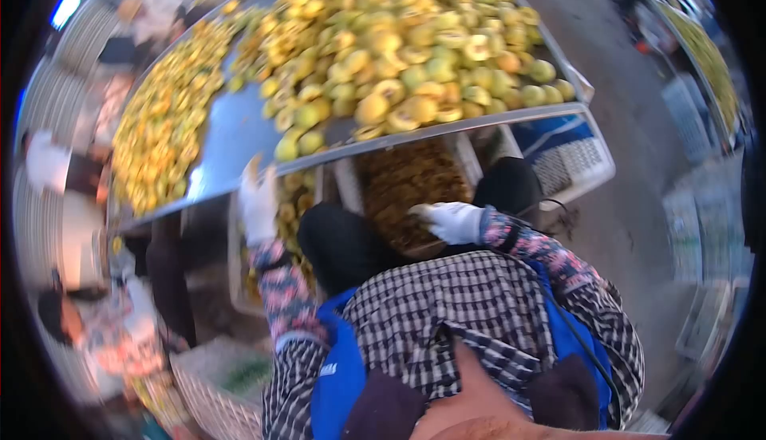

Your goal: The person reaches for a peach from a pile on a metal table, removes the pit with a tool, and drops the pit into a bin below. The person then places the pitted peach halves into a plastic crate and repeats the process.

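Note:
My left hand point(259, 207), in a white glove, is raised at the near edge of the metal table point(219, 141). Its fingers point up and look slightly apart, with yellowish tips; nothing clear shows in them. My right hand point(456, 222), also gloved, is over a crate of brown pieces point(413, 181) between my knees. Its fingers are drawn together, pale at the tips, and blur hides what they may hold. Yellow-green fruit point(391, 57), much of it halved, is heaped on the table beyond both hands.
Another crate point(239, 260) with yellow fruit pieces stands by my left knee. A white basket point(568, 161) sits under the table at right, a woven basket point(219, 384) at lower left. Several people work along the left, including one person in a patterned top point(124, 340).

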`<control>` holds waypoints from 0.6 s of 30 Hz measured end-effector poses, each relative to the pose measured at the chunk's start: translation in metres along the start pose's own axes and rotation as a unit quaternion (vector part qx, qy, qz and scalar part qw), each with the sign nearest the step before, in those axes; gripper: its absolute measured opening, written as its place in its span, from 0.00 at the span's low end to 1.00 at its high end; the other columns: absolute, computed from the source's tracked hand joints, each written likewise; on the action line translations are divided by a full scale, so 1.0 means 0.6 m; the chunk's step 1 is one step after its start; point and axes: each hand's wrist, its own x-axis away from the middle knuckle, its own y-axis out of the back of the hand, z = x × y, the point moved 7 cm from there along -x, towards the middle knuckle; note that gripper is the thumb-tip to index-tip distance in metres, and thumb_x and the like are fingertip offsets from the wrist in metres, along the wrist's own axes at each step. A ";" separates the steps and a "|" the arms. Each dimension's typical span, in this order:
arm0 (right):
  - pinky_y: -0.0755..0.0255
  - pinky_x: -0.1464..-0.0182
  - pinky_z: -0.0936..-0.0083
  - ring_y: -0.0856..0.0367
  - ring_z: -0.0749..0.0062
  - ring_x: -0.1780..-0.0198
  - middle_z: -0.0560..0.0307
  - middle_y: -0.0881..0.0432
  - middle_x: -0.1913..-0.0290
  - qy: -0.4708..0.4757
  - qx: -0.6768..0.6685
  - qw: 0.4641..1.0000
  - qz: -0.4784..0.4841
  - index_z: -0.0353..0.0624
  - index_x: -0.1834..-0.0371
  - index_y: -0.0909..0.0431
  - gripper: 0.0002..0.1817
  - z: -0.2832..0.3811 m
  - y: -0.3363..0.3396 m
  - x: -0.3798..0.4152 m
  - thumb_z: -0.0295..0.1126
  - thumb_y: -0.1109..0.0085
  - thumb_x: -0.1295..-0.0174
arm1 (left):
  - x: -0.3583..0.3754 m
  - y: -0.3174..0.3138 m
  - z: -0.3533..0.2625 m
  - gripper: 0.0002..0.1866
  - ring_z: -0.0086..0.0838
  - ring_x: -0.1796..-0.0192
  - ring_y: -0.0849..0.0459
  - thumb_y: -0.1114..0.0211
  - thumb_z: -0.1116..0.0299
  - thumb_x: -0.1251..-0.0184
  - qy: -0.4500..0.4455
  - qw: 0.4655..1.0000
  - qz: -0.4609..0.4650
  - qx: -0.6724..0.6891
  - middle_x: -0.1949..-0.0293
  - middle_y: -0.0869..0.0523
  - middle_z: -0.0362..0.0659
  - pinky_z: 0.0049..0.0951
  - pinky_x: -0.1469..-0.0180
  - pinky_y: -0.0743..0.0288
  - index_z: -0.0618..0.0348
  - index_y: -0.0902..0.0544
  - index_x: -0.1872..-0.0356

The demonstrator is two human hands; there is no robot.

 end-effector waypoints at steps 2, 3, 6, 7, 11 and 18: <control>0.27 0.52 0.55 0.20 0.41 0.54 0.36 0.19 0.56 0.021 0.009 1.000 0.007 0.46 0.34 0.37 0.25 0.009 -0.003 0.005 0.30 0.52 0.37 | -0.039 -0.052 0.022 0.22 0.45 0.42 0.23 0.37 0.61 0.36 0.027 0.998 0.051 -0.018 0.47 0.20 0.53 0.37 0.40 0.31 0.60 0.23 0.44; 0.27 0.53 0.55 0.20 0.41 0.54 0.36 0.19 0.57 0.005 0.009 1.000 0.016 0.45 0.34 0.37 0.26 0.026 0.014 0.016 0.30 0.52 0.37 | -0.052 -0.069 0.003 0.22 0.46 0.43 0.23 0.37 0.60 0.37 -0.022 0.993 0.052 -0.101 0.48 0.20 0.53 0.39 0.41 0.30 0.59 0.22 0.44; 0.26 0.53 0.55 0.20 0.42 0.54 0.36 0.19 0.57 0.046 0.002 0.999 -0.006 0.44 0.34 0.38 0.27 0.037 0.021 0.028 0.29 0.51 0.38 | -0.068 -0.131 -0.029 0.25 0.44 0.46 0.21 0.34 0.52 0.44 -0.041 0.960 0.090 -0.260 0.50 0.19 0.53 0.39 0.45 0.27 0.57 0.20 0.50; 0.26 0.53 0.55 0.20 0.42 0.54 0.36 0.19 0.57 0.047 0.003 0.999 -0.007 0.44 0.34 0.38 0.27 0.040 0.020 0.029 0.29 0.51 0.38 | -0.063 -0.137 -0.071 0.26 0.44 0.48 0.19 0.32 0.50 0.47 -0.051 0.930 0.103 -0.350 0.51 0.19 0.53 0.40 0.47 0.26 0.57 0.19 0.52; 0.25 0.50 0.60 0.20 0.45 0.49 0.38 0.19 0.53 0.055 0.001 0.998 0.009 0.41 0.38 0.32 0.24 0.021 0.001 0.025 0.30 0.49 0.40 | -0.085 -0.187 -0.077 0.19 0.44 0.54 0.17 0.34 0.50 0.47 -0.063 0.889 0.203 -0.406 0.61 0.15 0.50 0.43 0.52 0.22 0.53 0.16 0.61; 0.32 0.39 0.62 0.25 0.50 0.40 0.43 0.24 0.41 -0.017 -0.024 0.995 0.097 0.47 0.29 0.44 0.30 0.002 -0.027 0.010 0.28 0.50 0.36 | -0.095 -0.227 -0.029 0.25 0.49 0.50 0.19 0.31 0.60 0.55 -0.040 0.918 0.181 -0.351 0.54 0.20 0.59 0.43 0.47 0.25 0.58 0.23 0.53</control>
